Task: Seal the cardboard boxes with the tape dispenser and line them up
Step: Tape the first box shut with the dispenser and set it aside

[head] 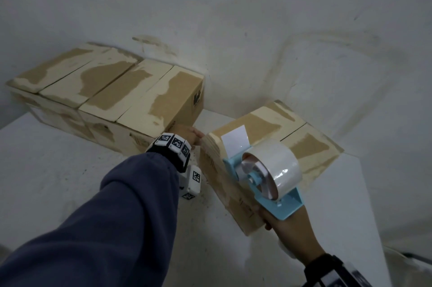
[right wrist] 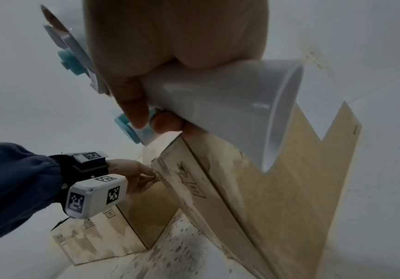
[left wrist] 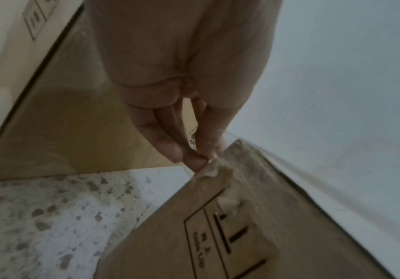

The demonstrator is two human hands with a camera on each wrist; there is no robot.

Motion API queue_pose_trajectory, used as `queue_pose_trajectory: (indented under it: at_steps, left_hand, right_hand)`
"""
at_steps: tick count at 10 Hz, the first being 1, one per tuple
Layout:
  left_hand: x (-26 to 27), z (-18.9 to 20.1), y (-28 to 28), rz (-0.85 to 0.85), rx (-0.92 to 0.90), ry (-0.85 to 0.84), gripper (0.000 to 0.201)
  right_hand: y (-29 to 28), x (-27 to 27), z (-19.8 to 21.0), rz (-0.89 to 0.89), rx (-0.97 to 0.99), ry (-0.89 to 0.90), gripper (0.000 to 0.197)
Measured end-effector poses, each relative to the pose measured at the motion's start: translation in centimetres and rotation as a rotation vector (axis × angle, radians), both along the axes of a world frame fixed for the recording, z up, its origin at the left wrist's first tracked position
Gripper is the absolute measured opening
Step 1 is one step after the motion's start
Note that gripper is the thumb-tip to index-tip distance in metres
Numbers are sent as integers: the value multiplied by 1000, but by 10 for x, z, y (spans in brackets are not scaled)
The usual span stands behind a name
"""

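— What is the left hand (left wrist: 182, 90) doing?
— Its fingertips (left wrist: 194, 162) are pressed together against the torn corner of the cardboard box (head: 268, 146), at the box's near-left top edge; whether they pinch the loose tape there I cannot tell

— And the right hand (head: 287, 223)?
— It is wrapped round the white handle of the tape dispenser (head: 268, 170), which sits on top of that same box, just ahead of the hand. A white tab of tape (head: 235, 140) stands up at the front of the blue frame

— Where are the other boxes?
— A row of boxes (head: 105, 85) lies beyond the left hand, side by side against the wall (head: 233, 18), on the speckled white table (head: 70, 170); the box being handled lies apart from it, askew
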State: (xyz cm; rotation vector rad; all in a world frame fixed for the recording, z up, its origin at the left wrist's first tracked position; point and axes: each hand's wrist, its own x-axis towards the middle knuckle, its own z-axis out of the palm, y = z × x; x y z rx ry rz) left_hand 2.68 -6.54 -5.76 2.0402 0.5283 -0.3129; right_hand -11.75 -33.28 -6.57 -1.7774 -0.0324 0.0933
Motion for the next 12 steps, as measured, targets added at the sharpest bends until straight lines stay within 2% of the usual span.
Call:
queue_pose_trajectory:
  at_steps: [1, 2, 3, 4, 5, 6, 8, 9, 10, 11, 12]
  left_hand:
    - [0, 5, -1, -64, 70, 29, 32]
    - [-6, 7, -3, -136, 204, 108, 35]
    - [-10, 17, 1, -165, 300, 77, 36]
    - [-14, 25, -6, -167, 378, -147, 37]
    - [-37, 28, -41, -504, 530, -205, 52]
    - [-47, 14, -57, -648, 707, -107, 67]
    - [-44, 0, -59, -616, 784, -59, 79]
    - [-48, 4, -63, -573, 828, -51, 85]
    - [-51, 5, -65, -560, 846, -74, 91]
    - [-57, 7, -68, -559, 875, -83, 110]
    - [-58, 11, -70, -564, 913, -39, 120]
  right_hand:
    - [2, -1, -2, -13, 50, -3, 22]
    - [3, -1, -4, -5, 64, -18, 33]
    - [3, 0, -2, 22, 66, -33, 38]
    - [2, 0, 0, 68, 79, -45, 33]
    - [3, -1, 5, 87, 91, -31, 29]
    - [6, -4, 11, 79, 94, -9, 28]
    - [3, -9, 34, 58, 36, 83, 26]
    - [-13, -26, 45, 50, -19, 135, 15]
    - [-32, -45, 45, 44, -39, 167, 14]
    - [-61, -73, 43, 23, -54, 212, 16]
    - [-72, -83, 40, 4, -42, 228, 17]
